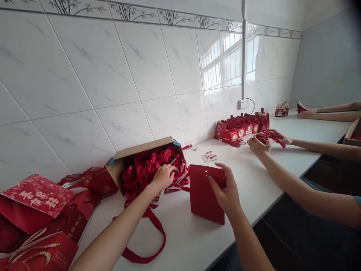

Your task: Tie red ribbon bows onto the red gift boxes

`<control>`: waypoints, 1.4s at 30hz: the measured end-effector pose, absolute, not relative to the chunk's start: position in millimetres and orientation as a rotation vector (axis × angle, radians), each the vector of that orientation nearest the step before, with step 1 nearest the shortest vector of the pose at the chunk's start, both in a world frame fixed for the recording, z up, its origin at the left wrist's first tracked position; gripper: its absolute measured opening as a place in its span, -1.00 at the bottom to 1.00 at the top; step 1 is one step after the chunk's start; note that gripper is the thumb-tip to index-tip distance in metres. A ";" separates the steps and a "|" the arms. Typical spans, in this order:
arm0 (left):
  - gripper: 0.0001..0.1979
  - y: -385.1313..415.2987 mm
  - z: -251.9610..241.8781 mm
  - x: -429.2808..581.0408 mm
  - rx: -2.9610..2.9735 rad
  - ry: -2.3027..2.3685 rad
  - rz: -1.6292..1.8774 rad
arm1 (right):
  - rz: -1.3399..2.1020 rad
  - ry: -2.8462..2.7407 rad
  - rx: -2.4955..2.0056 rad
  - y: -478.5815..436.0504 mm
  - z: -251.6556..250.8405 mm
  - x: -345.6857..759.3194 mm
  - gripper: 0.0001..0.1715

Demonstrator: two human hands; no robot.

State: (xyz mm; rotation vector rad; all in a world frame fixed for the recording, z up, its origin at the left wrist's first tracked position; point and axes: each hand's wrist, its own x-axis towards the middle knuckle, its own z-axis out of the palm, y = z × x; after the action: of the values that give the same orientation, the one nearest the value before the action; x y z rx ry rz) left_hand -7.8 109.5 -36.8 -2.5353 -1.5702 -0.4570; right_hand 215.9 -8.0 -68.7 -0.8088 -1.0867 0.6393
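My right hand (228, 190) grips a plain red paper gift box (205, 199) by its right edge, thumb on the front below two small punched holes. The box stands upright, its lower edge at the white table. My left hand (163, 177) reaches to the mouth of a tipped cardboard carton (143, 146) full of shiny red ribbons (138, 165). Its fingers are curled together among the ribbons, and what they pinch is hidden. One long ribbon (160, 226) loops out onto the table below my left forearm.
Red gift bags (36, 199) crowd the left side. A printed card (209, 156) lies behind my box. Several finished red boxes (239, 130) stand along the tiled wall. At right, a co-worker's hands (261, 146) handle a ribboned box (265, 138); another person's hands (307, 114) work farther back.
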 end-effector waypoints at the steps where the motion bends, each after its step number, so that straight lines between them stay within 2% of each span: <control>1: -0.80 112.1 -39.0 -6.4 -2.535 -1.548 -0.388 | 0.621 -1.106 -0.825 -8.2 -68.8 217.8 -0.65; 3: -0.75 117.3 -42.2 -4.4 -2.523 -1.524 -0.260 | 0.618 -1.118 -0.835 -8.6 -69.2 220.9 -0.73; 7: -0.73 125.7 -45.0 -6.2 -2.498 -1.512 -0.069 | 0.563 -1.146 -0.795 -9.0 -69.3 222.9 -0.60; 9: -0.73 127.5 -45.3 -9.0 -2.492 -1.512 -0.017 | 0.522 -1.201 -0.802 -9.3 -68.8 223.2 -0.63; 13: -0.73 127.5 -46.0 -13.7 -2.486 -1.504 0.023 | 0.525 -1.228 -0.849 -10.1 -67.3 224.6 -0.79; 20: -0.70 125.0 -50.5 -16.0 -2.491 -1.478 0.049 | 0.670 -1.116 -0.866 -14.7 -61.8 222.9 -0.72; 24: -0.71 122.6 -54.9 -17.8 -2.471 -1.475 0.028 | 0.533 -1.174 -0.942 -15.1 -58.1 223.0 -0.89; 28: -0.71 122.9 -60.4 -19.6 -2.440 -1.497 -0.008 | 0.489 -1.264 -0.938 -11.9 -57.4 228.7 -0.77; 34: -0.72 122.5 -60.6 -19.0 -2.439 -1.498 -0.079 | 0.694 -1.231 -0.969 -13.0 -60.0 233.9 -0.65; 42: -0.88 110.5 -55.4 -11.1 -2.597 -1.376 -0.090 | 0.745 -1.180 -0.989 -13.7 -58.7 234.4 -0.65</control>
State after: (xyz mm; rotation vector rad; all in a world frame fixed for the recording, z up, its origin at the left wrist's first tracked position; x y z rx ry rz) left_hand -11.1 110.5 -55.4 -2.5966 -1.3763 -0.0896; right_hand 234.4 -13.7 -58.7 -0.9887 -1.1799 0.7445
